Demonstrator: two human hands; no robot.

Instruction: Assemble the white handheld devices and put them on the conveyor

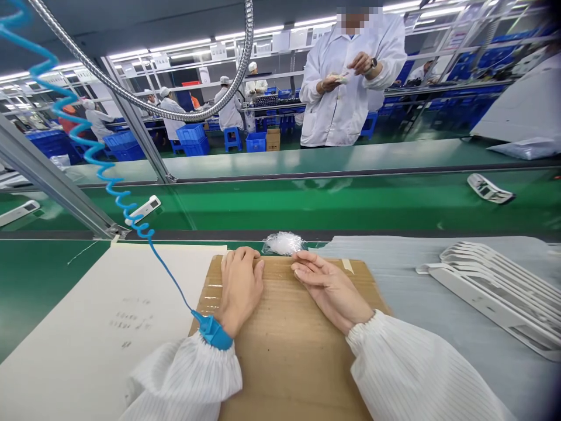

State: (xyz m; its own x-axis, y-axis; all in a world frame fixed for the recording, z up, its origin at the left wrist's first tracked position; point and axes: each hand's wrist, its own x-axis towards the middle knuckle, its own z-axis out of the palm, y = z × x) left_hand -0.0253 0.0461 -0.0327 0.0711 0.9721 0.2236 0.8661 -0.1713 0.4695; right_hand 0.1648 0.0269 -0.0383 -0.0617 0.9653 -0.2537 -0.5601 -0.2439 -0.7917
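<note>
Low in the middle of the frame, the left hand (240,286) is lying palm down on a brown cardboard sheet (284,356), its fingers side by side and bending over near the sheet's far edge, gripping nothing. Just to the right of it, the right hand (328,287) is resting on the same cardboard with its fingers stretched out and loosely together, also empty. Its fingertips are pointing toward a small crumpled wad of clear plastic film (283,243), which is sitting just above the cardboard's far edge, between the two hands; whether they are touching it is not clear.

A blue wrist strap (214,331) is circling the left wrist, and its coiled blue cord (90,153) is climbing to the upper left of the frame. A white paper sheet (100,316) is lying at lower left, and a row of white plastic housings (495,286) is leaning at the right edge. A green conveyor belt (328,204) is crossing the middle, carrying a white handheld device (143,209) at left and another (489,189) at right. Beyond it, at top centre, a person in a white coat (346,88) is standing and handling something small
</note>
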